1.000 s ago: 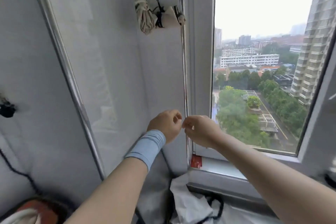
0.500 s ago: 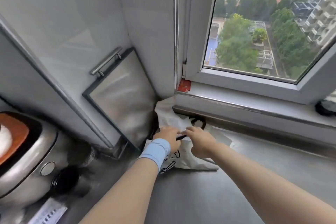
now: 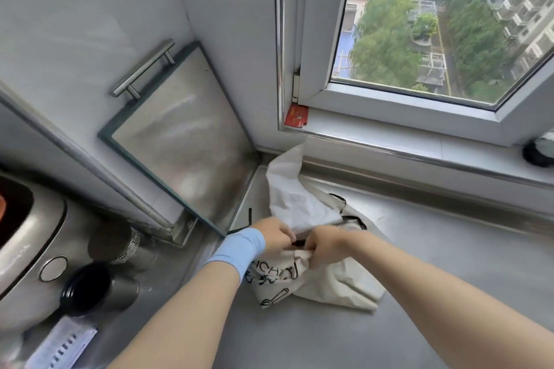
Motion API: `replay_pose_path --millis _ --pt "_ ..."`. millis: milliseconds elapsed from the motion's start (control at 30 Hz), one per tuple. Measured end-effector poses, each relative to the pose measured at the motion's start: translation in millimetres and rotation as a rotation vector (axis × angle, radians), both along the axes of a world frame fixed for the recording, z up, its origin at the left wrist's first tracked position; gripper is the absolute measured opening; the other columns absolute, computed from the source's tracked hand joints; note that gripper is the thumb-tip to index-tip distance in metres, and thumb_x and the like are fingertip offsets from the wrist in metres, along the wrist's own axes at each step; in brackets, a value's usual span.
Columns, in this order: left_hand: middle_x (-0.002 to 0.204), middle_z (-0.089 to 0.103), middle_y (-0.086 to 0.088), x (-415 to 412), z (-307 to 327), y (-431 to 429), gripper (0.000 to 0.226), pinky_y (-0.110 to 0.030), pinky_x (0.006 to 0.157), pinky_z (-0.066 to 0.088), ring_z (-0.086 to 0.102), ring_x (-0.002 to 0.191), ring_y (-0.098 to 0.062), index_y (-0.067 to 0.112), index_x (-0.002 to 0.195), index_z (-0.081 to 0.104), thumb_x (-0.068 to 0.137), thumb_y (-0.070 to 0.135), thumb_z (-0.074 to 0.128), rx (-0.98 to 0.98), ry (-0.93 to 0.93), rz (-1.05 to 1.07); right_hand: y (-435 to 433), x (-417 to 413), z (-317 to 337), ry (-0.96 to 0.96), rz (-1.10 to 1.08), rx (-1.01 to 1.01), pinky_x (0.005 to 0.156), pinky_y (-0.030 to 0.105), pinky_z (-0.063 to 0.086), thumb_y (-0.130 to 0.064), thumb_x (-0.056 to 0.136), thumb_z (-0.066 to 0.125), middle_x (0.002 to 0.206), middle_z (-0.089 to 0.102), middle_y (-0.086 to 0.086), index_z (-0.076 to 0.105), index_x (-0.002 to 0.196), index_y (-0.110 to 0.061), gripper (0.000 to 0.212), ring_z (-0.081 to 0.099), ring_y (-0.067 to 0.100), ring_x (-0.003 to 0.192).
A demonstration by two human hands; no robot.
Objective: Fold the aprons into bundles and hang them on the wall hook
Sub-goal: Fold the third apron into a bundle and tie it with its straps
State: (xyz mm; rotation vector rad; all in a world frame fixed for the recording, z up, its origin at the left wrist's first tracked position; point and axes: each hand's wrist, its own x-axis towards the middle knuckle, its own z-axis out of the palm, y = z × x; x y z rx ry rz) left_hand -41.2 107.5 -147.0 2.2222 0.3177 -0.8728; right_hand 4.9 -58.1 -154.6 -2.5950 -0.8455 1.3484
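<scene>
A cream apron (image 3: 338,281) with black print and black straps lies crumpled on the steel counter (image 3: 419,263) in the corner under the window. One end of the cloth leans up against the sill. My left hand (image 3: 277,234), with a blue wristband, grips the cloth's upper edge. My right hand (image 3: 325,246) grips a bunched fold just beside it. The wall hook and the hung bundles are out of view.
A steel board with a bar handle (image 3: 180,135) leans against the wall at the left. A rice cooker (image 3: 27,243) and a dark cup (image 3: 99,287) stand at the lower left. The window sill (image 3: 419,147) carries a red packet (image 3: 296,117) and a dark object (image 3: 538,151).
My view dropped from the hook with its hung bundles down to the counter. Both hands came down from in front of the wall and took hold of the apron lying there.
</scene>
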Motion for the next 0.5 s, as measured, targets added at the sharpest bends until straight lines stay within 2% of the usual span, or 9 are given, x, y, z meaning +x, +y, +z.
replay_pose_path --millis 67,100,133,167,233,267,333,400,500 --pt "0.124 0.059 0.007 2 -1 0 0.037 -0.031 0.098 0.044 0.053 0.114 -0.019 0.034 0.110 0.064 0.084 0.013 0.050 0.245 -0.291 -0.008 -8 5 10 0.031 -0.044 0.027 0.055 0.027 0.035 -0.031 0.074 0.069 0.060 0.049 -0.006 0.058 0.066 -0.019 0.018 0.044 0.015 0.058" --pt "0.128 0.053 0.006 2 0 0 0.038 -0.034 0.099 0.041 0.046 0.119 -0.020 0.034 0.114 0.059 0.082 0.015 0.052 0.338 -0.381 -0.036 -11 9 14 0.040 -0.096 0.077 0.054 0.026 0.034 -0.029 0.076 0.069 0.057 0.048 -0.008 0.059 0.067 -0.019 0.017 0.043 0.012 0.056" --pt "0.129 0.047 0.004 1 -1 1 0.042 -0.035 0.099 0.040 0.042 0.121 -0.022 0.033 0.119 0.052 0.080 0.019 0.056 0.389 -0.368 -0.073 -14 13 18 0.049 -0.158 0.128 0.053 0.025 0.034 -0.026 0.077 0.069 0.054 0.049 -0.010 0.060 0.068 -0.018 0.015 0.043 0.008 0.055" --pt "0.130 0.046 0.002 0 -2 1 0.050 -0.036 0.098 0.042 0.044 0.119 -0.024 0.033 0.125 0.046 0.079 0.023 0.059 0.393 -0.258 -0.104 -18 18 21 0.046 -0.216 0.165 0.054 0.024 0.034 -0.025 0.078 0.069 0.053 0.050 -0.012 0.062 0.070 -0.017 0.013 0.044 0.005 0.054" --pt "0.125 0.055 0.000 -5 -4 4 0.060 -0.036 0.084 0.050 0.058 0.101 -0.027 0.037 0.132 0.036 0.080 0.024 0.062 0.351 -0.024 -0.142 -26 27 24 -0.002 -0.290 0.235 0.057 0.026 0.035 -0.026 0.078 0.067 0.060 0.052 -0.008 0.064 0.075 -0.009 0.017 0.046 0.009 0.059" --pt "0.121 0.060 0.000 -8 -7 6 0.058 -0.033 0.077 0.051 0.061 0.093 -0.026 0.039 0.132 0.038 0.082 0.018 0.059 0.341 -0.013 -0.136 -31 31 23 -0.056 -0.311 0.268 0.058 0.029 0.036 -0.027 0.077 0.065 0.063 0.053 -0.004 0.063 0.076 -0.007 0.020 0.047 0.013 0.061" --pt "0.112 0.065 0.001 -9 -4 8 0.046 -0.028 0.074 0.048 0.062 0.088 -0.022 0.038 0.120 0.053 0.086 0.008 0.050 0.308 -0.137 -0.021 -43 37 19 -0.149 -0.373 0.317 0.059 0.030 0.035 -0.023 0.077 0.062 0.067 0.054 0.000 0.063 0.077 -0.006 0.017 0.047 0.017 0.063" --pt "0.107 0.067 0.002 -8 6 7 0.038 -0.024 0.078 0.045 0.061 0.090 -0.019 0.031 0.110 0.064 0.090 0.005 0.046 0.241 -0.233 0.136 -55 40 17 -0.146 -0.484 0.384 0.059 0.029 0.036 -0.011 0.079 0.060 0.068 0.055 0.002 0.065 0.078 -0.005 0.008 0.048 0.017 0.063" --pt "0.110 0.066 0.001 -3 26 11 0.040 -0.024 0.088 0.046 0.062 0.102 -0.017 0.025 0.099 0.067 0.090 -0.003 0.040 0.169 -0.343 0.401 -67 44 22 -0.125 -0.626 0.475 0.058 0.030 0.032 0.000 0.075 0.058 0.065 0.050 0.005 0.057 0.068 0.000 0.008 0.043 0.017 0.063"
